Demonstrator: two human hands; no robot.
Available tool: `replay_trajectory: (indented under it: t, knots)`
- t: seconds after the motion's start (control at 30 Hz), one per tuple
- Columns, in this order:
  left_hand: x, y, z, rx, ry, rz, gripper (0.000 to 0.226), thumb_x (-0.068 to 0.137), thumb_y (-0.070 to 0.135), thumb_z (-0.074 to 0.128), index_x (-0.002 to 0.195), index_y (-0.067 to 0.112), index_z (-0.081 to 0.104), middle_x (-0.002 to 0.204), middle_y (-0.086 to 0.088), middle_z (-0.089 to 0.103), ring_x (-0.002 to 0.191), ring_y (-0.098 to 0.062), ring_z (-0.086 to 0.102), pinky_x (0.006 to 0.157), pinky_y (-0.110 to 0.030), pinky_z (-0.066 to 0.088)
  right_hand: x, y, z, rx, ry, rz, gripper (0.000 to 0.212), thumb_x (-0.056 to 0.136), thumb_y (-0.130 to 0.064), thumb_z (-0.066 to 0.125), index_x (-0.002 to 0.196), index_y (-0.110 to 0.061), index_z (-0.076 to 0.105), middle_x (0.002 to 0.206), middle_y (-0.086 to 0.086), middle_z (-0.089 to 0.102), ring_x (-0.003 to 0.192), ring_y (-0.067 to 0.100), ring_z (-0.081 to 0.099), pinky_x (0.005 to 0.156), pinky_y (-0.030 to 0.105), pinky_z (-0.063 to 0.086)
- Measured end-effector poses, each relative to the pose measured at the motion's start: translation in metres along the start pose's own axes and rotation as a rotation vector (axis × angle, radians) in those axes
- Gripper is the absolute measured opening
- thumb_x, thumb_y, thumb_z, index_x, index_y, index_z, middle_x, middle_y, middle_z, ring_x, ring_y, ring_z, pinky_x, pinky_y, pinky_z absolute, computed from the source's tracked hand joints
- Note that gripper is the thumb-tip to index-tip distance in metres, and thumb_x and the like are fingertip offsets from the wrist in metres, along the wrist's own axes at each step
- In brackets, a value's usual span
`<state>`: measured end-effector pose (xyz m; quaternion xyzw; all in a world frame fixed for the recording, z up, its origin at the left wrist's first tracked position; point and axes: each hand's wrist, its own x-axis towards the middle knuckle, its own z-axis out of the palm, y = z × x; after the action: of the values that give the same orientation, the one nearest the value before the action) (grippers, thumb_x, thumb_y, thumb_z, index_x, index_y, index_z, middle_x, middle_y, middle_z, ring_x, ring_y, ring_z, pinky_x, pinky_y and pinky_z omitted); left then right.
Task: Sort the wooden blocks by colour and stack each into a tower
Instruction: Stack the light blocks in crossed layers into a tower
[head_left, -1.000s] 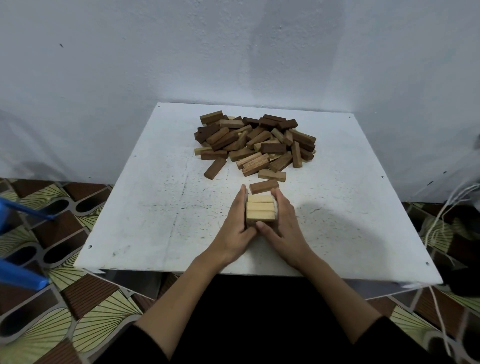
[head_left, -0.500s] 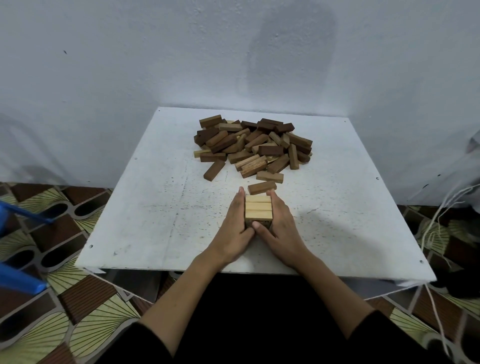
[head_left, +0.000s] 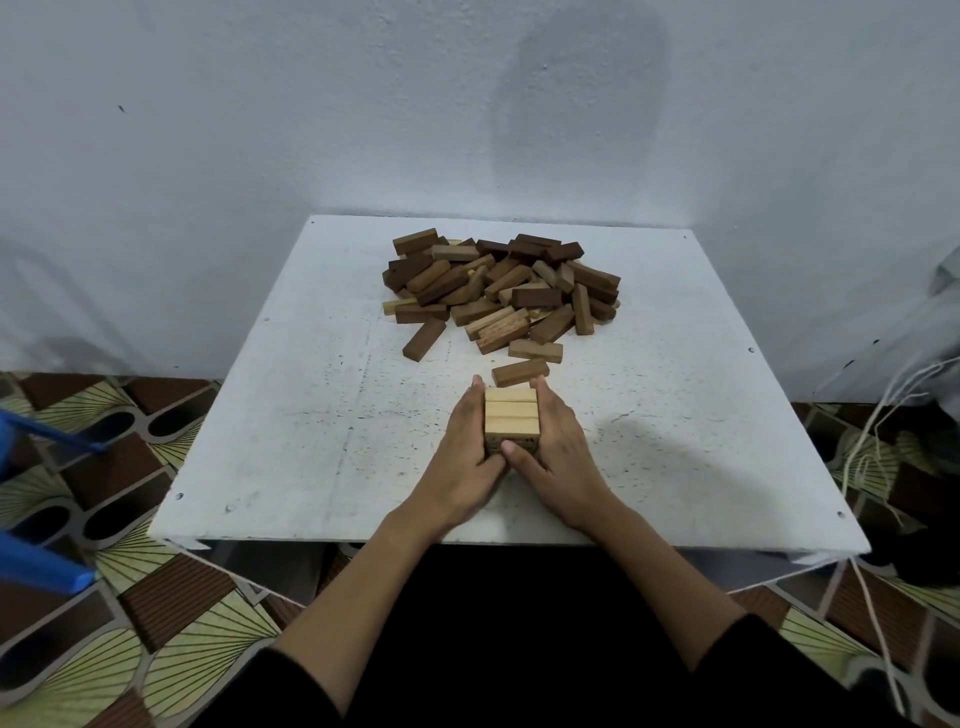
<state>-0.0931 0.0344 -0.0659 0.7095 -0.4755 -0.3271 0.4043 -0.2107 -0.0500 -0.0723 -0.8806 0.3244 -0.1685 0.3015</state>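
Left hand (head_left: 464, 457) flat against left side of the light-wood tower (head_left: 511, 421), fingers straight, thumb tucked at the tower's near face. Right hand (head_left: 560, 452) mirrors it on the right side, fingers straight along the block ends, thumb touching the near face beside the left thumb. Both hands press the tower between them, no curl round it. Tower sits on the white worktop (head_left: 291, 415) near its front-centre; top layer is three pale blocks side by side, lower layer partly hidden by thumbs. Just past the fingertips at 12 o'clock lies a single mid-brown block (head_left: 520, 372), apart from the tower. Beyond it, still 12 o'clock, the unsorted block pile (head_left: 501, 288), dark brown, mid-brown and pale pieces jumbled, toward the worktop's back edge. One dark block (head_left: 424, 339) lies loose at the pile's 7 o'clock. Grey-white wall (head_left: 311, 104) behind. Patterned floor tiles (head_left: 104, 649) around; blue plastic object (head_left: 41, 566) at 9 o'clock, white cords (head_left: 878, 431) at 3 o'clock.
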Motion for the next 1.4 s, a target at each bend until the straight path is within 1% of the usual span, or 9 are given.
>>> replay_trajectory:
  t: [0.1,0.17,0.27,0.4,0.5,0.6,0.8,1.03,1.4]
  knots:
    - [-0.001,-0.001,-0.009,-0.06,-0.021,-0.058,0.099,0.076,0.039,0.058,0.152,0.022,-0.004,0.16,0.004,0.006,0.145,-0.008,0.006,0.12,-0.035,0.013,0.0,0.001,-0.01,0.138,-0.031,0.032,0.101,0.076,-0.063,0.051,0.15,-0.01,0.005,0.154,0.006,0.018,0.139,0.015,0.014,0.112,0.032,0.015]
    - [0.001,-0.002,-0.018,-0.026,-0.034,-0.053,0.103,0.078,0.032,0.068,0.152,0.022,-0.003,0.16,0.005,0.008,0.145,-0.008,0.008,0.117,-0.031,0.015,0.002,0.002,-0.021,0.221,-0.057,0.061,0.102,0.077,-0.036,0.072,0.15,-0.013,0.005,0.153,0.003,0.023,0.137,0.012,0.015,0.112,0.03,0.018]
    - [0.003,-0.001,-0.027,0.062,-0.046,-0.016,0.101,0.081,0.017,0.072,0.152,0.02,0.0,0.159,0.004,0.008,0.145,-0.008,0.008,0.113,-0.025,0.017,0.006,0.002,-0.03,0.235,-0.069,0.046,0.099,0.079,-0.019,0.074,0.149,-0.014,0.004,0.152,0.002,0.023,0.131,0.005,0.016,0.108,0.027,0.019]
    - [0.002,0.004,-0.022,0.162,-0.087,-0.003,0.102,0.079,0.008,0.066,0.152,0.013,-0.004,0.159,-0.002,0.002,0.146,-0.012,0.001,0.118,-0.03,0.012,0.003,-0.004,-0.025,0.238,-0.078,0.05,0.099,0.079,-0.03,0.071,0.149,-0.014,0.003,0.15,0.005,0.02,0.135,0.013,0.015,0.104,0.024,0.015]
    - [0.001,0.004,-0.013,0.169,-0.064,0.022,0.103,0.072,0.019,0.06,0.151,0.012,-0.004,0.159,-0.006,0.004,0.146,-0.015,0.001,0.12,-0.034,0.01,-0.001,-0.006,-0.017,0.192,-0.045,0.026,0.105,0.071,-0.05,0.061,0.149,-0.012,0.001,0.154,0.006,0.015,0.135,0.009,0.015,0.107,0.024,0.013]
    - [-0.001,0.001,-0.009,0.195,-0.013,0.05,0.099,0.07,0.028,0.052,0.151,0.009,-0.002,0.159,-0.007,0.006,0.147,-0.018,0.004,0.12,-0.036,0.011,-0.004,-0.007,-0.012,0.132,-0.027,0.022,0.112,0.068,-0.068,0.049,0.149,-0.01,-0.002,0.157,0.006,0.01,0.141,0.014,0.011,0.114,0.031,0.013]
    - [0.0,0.004,-0.006,0.253,0.006,0.083,0.096,0.071,0.03,0.05,0.15,0.004,0.002,0.159,-0.011,0.008,0.147,-0.022,0.006,0.119,-0.038,0.009,-0.004,-0.008,-0.006,0.059,-0.011,0.02,0.108,0.071,-0.07,0.043,0.15,-0.007,0.005,0.155,0.01,0.02,0.14,0.023,0.019,0.115,0.045,0.019]
    - [0.002,0.003,-0.004,0.282,0.008,0.068,0.094,0.075,0.03,0.054,0.15,0.004,0.003,0.16,-0.01,0.005,0.147,-0.019,0.003,0.12,-0.038,0.008,-0.003,-0.005,-0.003,-0.002,-0.035,0.013,0.107,0.072,-0.072,0.037,0.15,-0.009,0.001,0.156,0.006,0.015,0.141,0.02,0.016,0.116,0.041,0.016]
    - [0.003,-0.001,-0.003,0.304,0.003,0.09,0.094,0.072,0.036,0.047,0.15,0.004,0.007,0.159,-0.011,0.007,0.147,-0.02,0.004,0.12,-0.038,0.009,-0.003,-0.001,-0.001,-0.026,-0.069,0.047,0.106,0.072,-0.071,0.035,0.151,-0.008,0.002,0.157,0.008,0.012,0.143,0.022,0.013,0.117,0.044,0.014]
